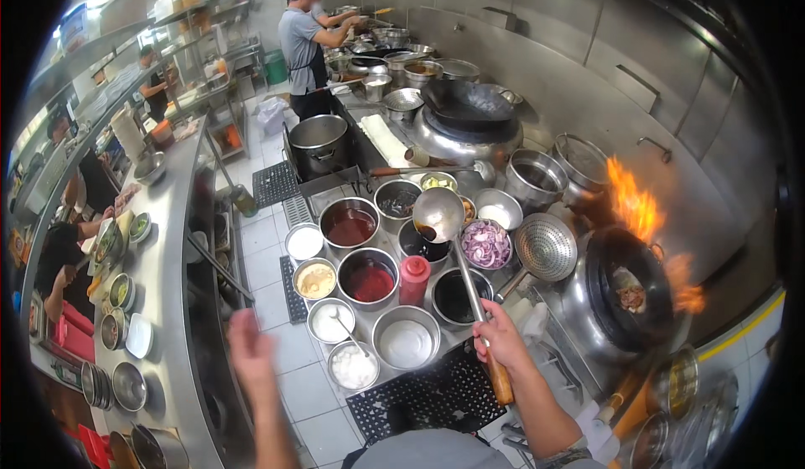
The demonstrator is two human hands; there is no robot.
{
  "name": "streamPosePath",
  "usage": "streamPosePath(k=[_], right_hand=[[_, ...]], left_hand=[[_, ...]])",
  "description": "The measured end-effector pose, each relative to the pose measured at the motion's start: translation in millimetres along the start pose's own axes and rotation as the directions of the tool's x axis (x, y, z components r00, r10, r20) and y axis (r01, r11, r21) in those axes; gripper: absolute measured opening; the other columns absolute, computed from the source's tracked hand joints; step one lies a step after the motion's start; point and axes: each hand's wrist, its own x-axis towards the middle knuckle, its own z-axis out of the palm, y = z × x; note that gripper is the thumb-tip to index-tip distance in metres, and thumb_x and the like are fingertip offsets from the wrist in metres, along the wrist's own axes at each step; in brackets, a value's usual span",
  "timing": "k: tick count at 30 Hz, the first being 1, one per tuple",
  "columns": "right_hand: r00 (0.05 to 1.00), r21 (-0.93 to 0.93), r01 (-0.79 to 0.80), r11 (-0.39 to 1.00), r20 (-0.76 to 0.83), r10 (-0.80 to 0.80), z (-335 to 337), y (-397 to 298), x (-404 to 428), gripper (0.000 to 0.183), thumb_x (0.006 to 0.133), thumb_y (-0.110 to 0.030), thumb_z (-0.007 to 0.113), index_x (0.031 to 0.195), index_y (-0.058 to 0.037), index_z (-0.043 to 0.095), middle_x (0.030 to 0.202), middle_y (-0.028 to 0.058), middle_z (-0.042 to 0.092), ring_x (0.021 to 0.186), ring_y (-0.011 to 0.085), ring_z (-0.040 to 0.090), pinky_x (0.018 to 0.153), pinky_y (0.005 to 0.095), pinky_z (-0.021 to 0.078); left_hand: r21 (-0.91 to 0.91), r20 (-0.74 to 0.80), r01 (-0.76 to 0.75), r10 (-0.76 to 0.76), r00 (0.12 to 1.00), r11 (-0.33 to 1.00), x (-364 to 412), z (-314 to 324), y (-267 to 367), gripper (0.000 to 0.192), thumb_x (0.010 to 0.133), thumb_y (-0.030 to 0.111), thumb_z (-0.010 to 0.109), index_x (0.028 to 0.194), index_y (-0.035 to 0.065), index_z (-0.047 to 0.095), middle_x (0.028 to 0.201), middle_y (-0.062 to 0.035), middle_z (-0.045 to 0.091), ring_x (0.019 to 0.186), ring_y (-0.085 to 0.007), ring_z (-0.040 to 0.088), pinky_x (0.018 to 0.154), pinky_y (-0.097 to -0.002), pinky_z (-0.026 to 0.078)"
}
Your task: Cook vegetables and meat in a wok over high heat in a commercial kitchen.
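My right hand (500, 337) grips the long handle of a wok ladle (438, 208), near its wooden end. The ladle's bowl hangs over a pot of dark sauce (422, 246), with some dark liquid inside. My left hand (253, 349) is raised over the floor, left of the seasoning pots; it is blurred, holds nothing visible, and its fingers look loosely apart. By the ladle are a bowl of sliced red onion (486, 244), a red squeeze bottle (414, 280) and a pot of red sauce (368, 278). At right, a wok (635, 293) holds some food, with flames beside it.
Tall flames (634, 202) rise behind the wok. A perforated strainer (546, 247) rests between the onions and wok. Another wok (468, 104) sits farther up. A steel counter (170, 293) with bowls runs along the left. A co-worker (302, 48) stands at the far stoves.
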Motion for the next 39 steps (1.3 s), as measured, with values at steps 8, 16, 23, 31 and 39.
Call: streamPosePath(k=[8, 16, 23, 31, 39], right_hand=[[0.956, 0.83, -0.146, 0.539, 0.258, -0.139, -61, -6, -36, 0.043, 0.096, -0.007, 0.045, 0.137, -0.0175, 0.036, 0.083, 0.0048, 0.049, 0.049, 0.009, 0.044, 0.037, 0.024, 0.0368], [0.937, 0.426, 0.315, 0.848, -0.285, -0.204, -193, -31, -136, 0.059, 0.093, -0.003, 0.05, 0.147, -0.0156, 0.029, 0.078, 0.006, 0.053, 0.05, 0.0118, 0.048, 0.041, 0.0263, 0.0396], [0.747, -0.093, 0.037, 0.995, -0.659, -0.089, -307, -10, -186, 0.059, 0.088, -0.001, 0.054, 0.143, -0.0106, 0.035, 0.073, 0.0042, 0.052, 0.05, 0.0109, 0.051, 0.044, 0.0268, 0.0396], [0.542, -0.651, -0.282, 0.705, -0.714, -0.443, -391, 70, -205, 0.061, 0.087, -0.013, 0.059, 0.143, -0.0058, 0.037, 0.084, 0.0154, 0.061, 0.058, 0.0161, 0.06, 0.054, 0.0332, 0.0486], [0.791, 0.092, -0.036, 0.995, -0.605, 0.085, -386, 48, -205, 0.058, 0.088, -0.001, 0.056, 0.142, -0.0065, 0.034, 0.082, 0.0077, 0.057, 0.051, 0.0116, 0.051, 0.048, 0.027, 0.0423]], left_hand=[[0.644, 0.427, -0.248, -0.072, 0.901, 0.724, -16, 243, -104, 0.108, 0.061, 0.052, 0.084, 0.142, -0.0005, 0.036, 0.142, -0.0199, 0.046, 0.141, -0.0402, 0.029, 0.111, -0.0668, 0.004], [0.523, 0.452, -0.384, 0.134, 0.882, 0.761, -4, 262, -78, 0.062, 0.061, 0.034, 0.085, 0.114, 0.0102, 0.06, 0.114, -0.0078, 0.063, 0.111, -0.0303, 0.058, 0.107, -0.061, 0.026], [-0.163, 0.488, -0.494, 0.504, 0.712, 0.854, -32, 291, 58, 0.087, 0.07, 0.018, 0.077, 0.144, 0.0026, 0.035, 0.133, -0.0144, 0.05, 0.122, -0.0266, 0.049, 0.107, -0.0365, 0.035], [0.046, 0.931, -0.134, 0.006, 0.366, 0.99, -120, 425, 108, 0.082, 0.066, 0.024, 0.082, 0.136, -0.0001, 0.045, 0.118, -0.0129, 0.062, 0.103, -0.0211, 0.061, 0.09, -0.035, 0.049], [0.139, 0.99, -0.597, -0.11, 0.084, 0.79, -198, 548, 135, 0.082, 0.067, 0.04, 0.08, 0.135, 0.0032, 0.05, 0.108, -0.0223, 0.067, 0.101, -0.0343, 0.066, 0.09, -0.0386, 0.05]])
